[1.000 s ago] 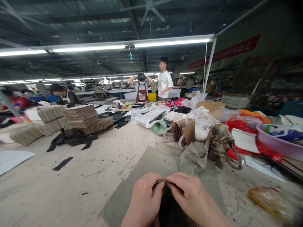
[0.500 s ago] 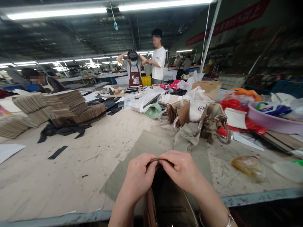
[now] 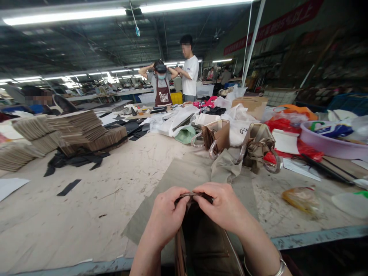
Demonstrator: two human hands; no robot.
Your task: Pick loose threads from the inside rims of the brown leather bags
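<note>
A dark brown bag [image 3: 205, 245] stands at the table's near edge with its mouth facing me. My left hand [image 3: 166, 211] pinches the bag's far rim between thumb and fingers. Close beside it, my right hand [image 3: 222, 207] grips the same rim, with a bracelet on that wrist. The fingertips of both hands nearly meet. Under the bag and hands lies a grey-green cloth [image 3: 169, 184], bunched up at its far right. The lower part of the bag runs out of view.
Beyond the cloth stand a brown handbag [image 3: 218, 134] and an olive bag [image 3: 258, 147]. Stacks of brown boards [image 3: 77, 128] and black strips [image 3: 69, 187] lie at left. A purple basin [image 3: 330, 143] and a plastic pouch [image 3: 301, 199] are at right. Several people are farther back.
Both hands keep hold of the bag's rim. More of the rim shows between the fingers now, and the bag's mouth looks a little wider. The camera has shifted slightly.
</note>
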